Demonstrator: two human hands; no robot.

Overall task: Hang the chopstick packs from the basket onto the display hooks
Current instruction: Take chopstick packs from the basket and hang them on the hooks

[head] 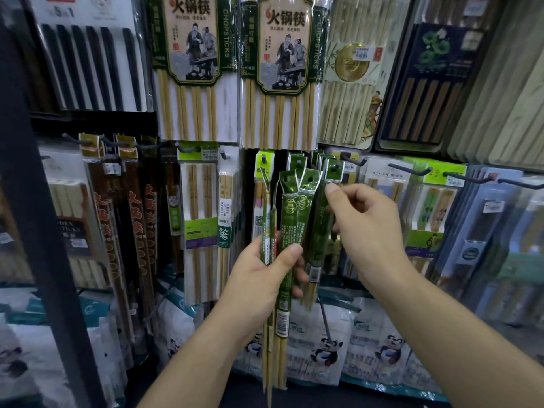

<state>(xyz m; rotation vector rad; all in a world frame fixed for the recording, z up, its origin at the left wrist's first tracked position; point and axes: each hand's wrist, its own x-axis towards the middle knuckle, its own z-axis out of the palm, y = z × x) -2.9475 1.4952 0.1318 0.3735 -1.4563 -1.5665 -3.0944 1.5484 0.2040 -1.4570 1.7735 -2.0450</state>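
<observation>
Several slim glossy green packs (290,222)

Shop aisle, housewares display. Chopstick packs (194,69) hanging in rows on wall hooks (412,172), many identical. Different brands crowding side by side. Price stickers (494,207) and barcodes (282,319) showing on packaging. Panda bags (323,351) lining shelf below.

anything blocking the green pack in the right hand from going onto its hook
Nothing visible does. The right hand pinches the green pack, its hole tab up at the hanging green packs; the bundle in the left hand sits to its left.
</observation>
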